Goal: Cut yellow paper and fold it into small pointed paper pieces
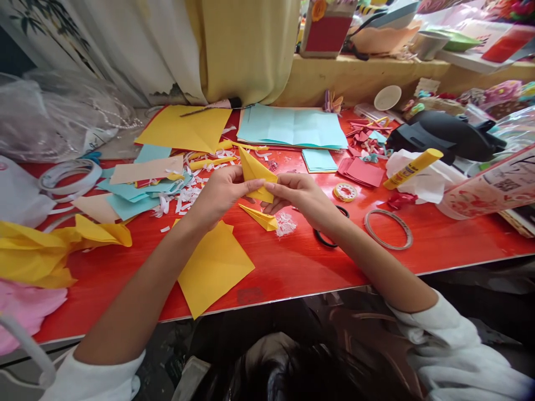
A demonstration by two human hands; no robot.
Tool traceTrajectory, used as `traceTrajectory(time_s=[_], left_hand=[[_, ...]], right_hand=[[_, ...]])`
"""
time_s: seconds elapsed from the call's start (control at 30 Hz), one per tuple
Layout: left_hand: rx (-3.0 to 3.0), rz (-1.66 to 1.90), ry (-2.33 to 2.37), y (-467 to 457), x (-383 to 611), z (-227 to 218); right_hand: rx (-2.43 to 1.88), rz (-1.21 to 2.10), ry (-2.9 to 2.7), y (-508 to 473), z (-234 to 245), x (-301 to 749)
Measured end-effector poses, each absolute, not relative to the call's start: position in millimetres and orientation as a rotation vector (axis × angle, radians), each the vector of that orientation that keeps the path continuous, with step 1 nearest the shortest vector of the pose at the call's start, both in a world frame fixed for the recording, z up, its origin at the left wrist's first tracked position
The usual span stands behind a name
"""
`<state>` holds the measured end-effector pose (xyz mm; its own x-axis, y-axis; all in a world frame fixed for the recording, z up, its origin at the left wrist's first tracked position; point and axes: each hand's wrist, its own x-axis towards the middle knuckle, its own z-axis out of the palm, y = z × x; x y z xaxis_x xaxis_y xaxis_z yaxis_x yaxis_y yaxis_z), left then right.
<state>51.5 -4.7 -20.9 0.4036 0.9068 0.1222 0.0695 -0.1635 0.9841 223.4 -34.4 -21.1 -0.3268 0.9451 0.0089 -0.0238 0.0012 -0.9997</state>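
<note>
Between my two hands, raised a little over the red table (292, 267), is a folded piece of yellow paper (256, 174) with a pointed top. My left hand (223, 192) pinches its left and lower side, thumb across the front. My right hand (295, 192) pinches its lower right edge. Fingers partly hide the paper's lower folds. Just below lies a narrow folded yellow paper piece (259, 217), beside a small heap of white shreds (286, 224). Flat yellow sheets (215, 270) lie under my left forearm. Black-handled scissors (325, 236) are partly covered by my right forearm.
Light blue sheets (292, 127) and a large yellow sheet (184, 128) lie at the back. Red paper squares (361, 170), a tape roll (345, 192), a tape ring (388, 229) and a glue stick (413, 168) are on the right. Paper scraps (188, 195) and white rolls (69, 178) sit left.
</note>
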Motion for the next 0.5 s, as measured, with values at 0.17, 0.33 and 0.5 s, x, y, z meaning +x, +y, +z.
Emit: traceTrajectory(time_s=[0.17, 0.33, 0.5], left_hand=[[1.503, 0.917, 0.885, -8.1, 55.2, -21.4], [1.479, 0.962, 0.975, -4.8, 53.6, -24.1], [1.452, 0.897, 0.902, -5.8, 54.1, -23.6]], right_hand=[[-1.026, 1.405, -1.402, -31.9, -24.8, 223.0], [-1.023, 1.219, -1.544, -31.1, -26.8, 222.6], [-1.11, 0.967, -1.615, -33.8, -26.4, 223.6]])
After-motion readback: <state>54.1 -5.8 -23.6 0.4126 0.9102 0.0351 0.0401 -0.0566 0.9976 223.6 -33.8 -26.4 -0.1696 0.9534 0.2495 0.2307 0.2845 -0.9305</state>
